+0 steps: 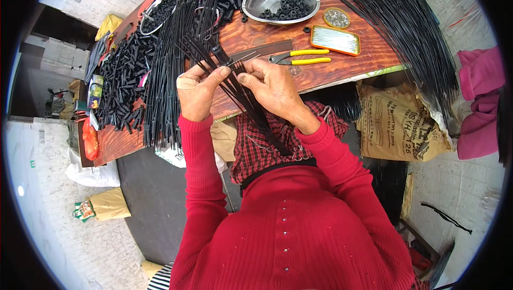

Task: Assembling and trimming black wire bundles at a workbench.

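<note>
A bundle of thin black rods (251, 106), much like umbrella ribs, slants from above the table edge down onto my lap. My left hand (195, 93), with a pale patch of tape at the thumb base, is closed around its upper part. My right hand (273, 89) pinches the rods from the other side, its thumb close to my left fingertips. Among the rods, just beyond my fingers, sits a short black tubular piece (218, 52). A few thin silvery wires (247, 57) stick out near my fingertips; which hand grips them cannot be made out.
Pliers with yellow handles (310, 56) lie on the wooden table (240, 33). Beyond are a tray of pale wires (335, 40), a dish of small metal bits (336, 17) and a metal bowl (248, 7) of black rings. Black tubular parts (120, 84) and long rods (385, 12) flank them.
</note>
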Available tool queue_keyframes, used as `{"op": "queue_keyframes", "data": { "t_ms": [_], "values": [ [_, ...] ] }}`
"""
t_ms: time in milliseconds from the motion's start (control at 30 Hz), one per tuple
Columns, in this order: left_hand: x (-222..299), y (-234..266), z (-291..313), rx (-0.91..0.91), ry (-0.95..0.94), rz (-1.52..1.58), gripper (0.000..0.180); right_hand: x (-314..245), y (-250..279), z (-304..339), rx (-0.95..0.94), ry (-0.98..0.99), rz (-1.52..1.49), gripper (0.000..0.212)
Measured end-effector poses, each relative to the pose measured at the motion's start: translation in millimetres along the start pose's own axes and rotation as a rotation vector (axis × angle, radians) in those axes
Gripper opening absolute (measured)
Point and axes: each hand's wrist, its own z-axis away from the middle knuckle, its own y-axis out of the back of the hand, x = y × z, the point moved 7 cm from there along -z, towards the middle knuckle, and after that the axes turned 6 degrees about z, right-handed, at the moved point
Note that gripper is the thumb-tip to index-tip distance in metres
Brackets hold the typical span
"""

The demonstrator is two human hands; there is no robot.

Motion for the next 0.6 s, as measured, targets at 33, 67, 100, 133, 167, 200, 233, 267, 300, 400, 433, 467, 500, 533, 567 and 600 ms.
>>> {"op": "queue_keyframes", "data": {
  "t_ms": [33, 67, 100, 133, 167, 200, 233, 267, 300, 400, 433, 467, 500, 533, 567, 600],
  "values": [
    [0.4, -0.6, 0.5, -0.002, -0.003, 0.005, 0.021, 0.1, -1.3, -1.2, 0.016, 0.051, 0.019, 0.015],
    [0.2, -0.4, 0.7, 0.000, -0.003, 0.005, 0.021, -1.3, -1.6, -2.0, 0.032, 0.103, 0.037, 0.016],
    [-0.6, 0.2, 0.6, 0.007, 0.004, 0.002, 0.022, -0.4, -0.5, -2.6, 0.029, 0.104, 0.037, 0.016],
    [-1.2, 0.7, 0.3, 0.012, 0.012, 0.000, 0.022, -2.6, 0.7, -3.4, -0.001, 0.099, 0.041, 0.016],
    [-0.8, 1.2, 0.5, 0.013, 0.012, 0.001, 0.022, -3.7, 0.6, -4.1, -0.031, 0.095, 0.046, 0.017],
    [-0.2, 1.5, 1.0, 0.013, 0.011, -0.005, 0.022, -3.7, 0.7, -4.9, -0.032, 0.095, 0.046, 0.017],
    [-0.4, 1.5, 1.2, 0.013, 0.010, -0.011, 0.022, -2.0, 0.0, -5.5, -0.046, 0.087, 0.040, 0.017],
    [-0.7, 1.2, 1.3, 0.013, 0.011, -0.010, 0.022, -0.3, -1.0, -5.8, -0.059, 0.078, 0.035, 0.017],
    [-0.8, 0.5, 1.4, 0.015, 0.009, -0.011, 0.023, 1.5, -1.8, -5.9, -0.059, 0.078, 0.035, 0.017],
    [-0.8, 1.6, 1.0, 0.021, 0.008, -0.010, 0.023, 1.5, -1.9, -6.0, -0.040, 0.083, -0.048, 0.018],
    [-1.3, 3.1, 0.5, 0.026, 0.009, -0.008, 0.023, -0.9, -1.7, -6.6, -0.048, 0.063, 0.000, 0.017],
    [-2.6, 4.2, 0.4, 0.026, 0.010, -0.008, 0.023, -3.2, -1.6, -7.0, -0.056, 0.043, 0.049, 0.017],
    [-3.5, 6.1, 0.3, 0.038, 0.001, -0.009, 0.023, -6.9, -1.3, -7.2, -0.056, 0.042, 0.048, 0.017],
    [-3.7, 7.4, 0.9, 0.050, -0.008, -0.010, 0.023, -12.4, 0.3, -6.4, -0.039, 0.062, 0.116, 0.017],
    [-3.4, 7.3, 0.9, 0.050, -0.006, -0.010, 0.023, -15.5, 1.3, -5.5, -0.021, 0.081, 0.183, 0.017],
    [-3.1, 6.0, 0.3, 0.036, 0.004, 0.005, 0.023, -9.5, -0.3, -5.1, -0.021, 0.079, 0.183, 0.017]
  ]
}}
